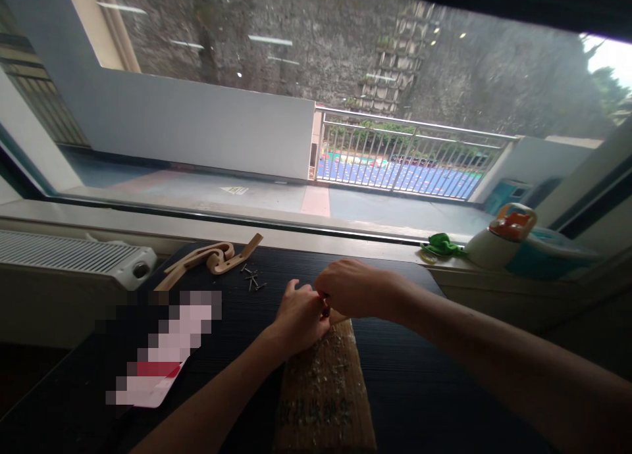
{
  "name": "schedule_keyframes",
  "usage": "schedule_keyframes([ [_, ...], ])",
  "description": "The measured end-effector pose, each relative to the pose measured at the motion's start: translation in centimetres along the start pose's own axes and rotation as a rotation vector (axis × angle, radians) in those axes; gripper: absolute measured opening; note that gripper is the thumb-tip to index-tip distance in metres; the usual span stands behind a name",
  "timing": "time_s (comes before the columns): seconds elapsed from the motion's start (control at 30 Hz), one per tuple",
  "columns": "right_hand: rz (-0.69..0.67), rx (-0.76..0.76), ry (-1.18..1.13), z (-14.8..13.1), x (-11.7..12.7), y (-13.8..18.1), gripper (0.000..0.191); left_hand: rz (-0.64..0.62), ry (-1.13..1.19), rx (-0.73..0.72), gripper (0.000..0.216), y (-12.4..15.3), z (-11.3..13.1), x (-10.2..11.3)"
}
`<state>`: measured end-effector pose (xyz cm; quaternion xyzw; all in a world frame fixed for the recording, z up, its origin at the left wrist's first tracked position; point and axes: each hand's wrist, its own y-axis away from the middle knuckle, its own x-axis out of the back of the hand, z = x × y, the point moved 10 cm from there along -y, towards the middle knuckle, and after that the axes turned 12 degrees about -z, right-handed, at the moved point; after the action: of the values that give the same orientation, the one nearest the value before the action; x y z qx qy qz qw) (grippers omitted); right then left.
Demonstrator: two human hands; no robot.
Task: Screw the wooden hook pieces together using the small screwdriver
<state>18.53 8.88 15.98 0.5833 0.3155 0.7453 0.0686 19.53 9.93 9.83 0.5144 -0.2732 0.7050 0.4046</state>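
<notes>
A long wooden board lies on the black table, with dark written characters near its close end and shiny specks over its surface. At its far end my left hand rests with the fingers curled, pressing on the wood. My right hand is closed in a fist right beside it, the two touching. A small dark red bit shows between the hands, too hidden to name. Light wood also peeks out under my right hand. Several screws lie loose to the left, near curved wooden hooks.
A blurred pink-and-white package lies on the table at the left. Beyond is a window sill with a green cloth and a white bottle with an orange top. A white radiator stands at the left.
</notes>
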Motion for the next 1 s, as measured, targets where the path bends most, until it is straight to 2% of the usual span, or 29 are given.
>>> schedule_keyframes([
  [0.2,0.112,0.051,-0.143,1.4,0.2,1.0,0.022,0.019,-0.045,-0.031,0.019,0.1,0.0,-0.3],
  [0.33,0.151,0.041,-0.132,1.3,0.4,1.2,0.02,0.04,-0.055,-0.037,0.018,0.2,0.0,-0.2],
  [0.6,0.094,0.024,-0.017,0.1,-0.1,0.5,0.018,0.009,-0.034,0.001,0.015,-0.1,-0.3,-0.3],
  [0.83,0.031,-0.013,-0.039,0.6,-0.1,0.2,0.02,0.013,-0.036,-0.014,0.018,0.1,0.0,-0.2],
  [1.0,0.018,0.023,-0.091,0.8,-0.4,0.1,0.021,0.01,-0.021,-0.031,0.016,0.1,0.0,-0.3],
])
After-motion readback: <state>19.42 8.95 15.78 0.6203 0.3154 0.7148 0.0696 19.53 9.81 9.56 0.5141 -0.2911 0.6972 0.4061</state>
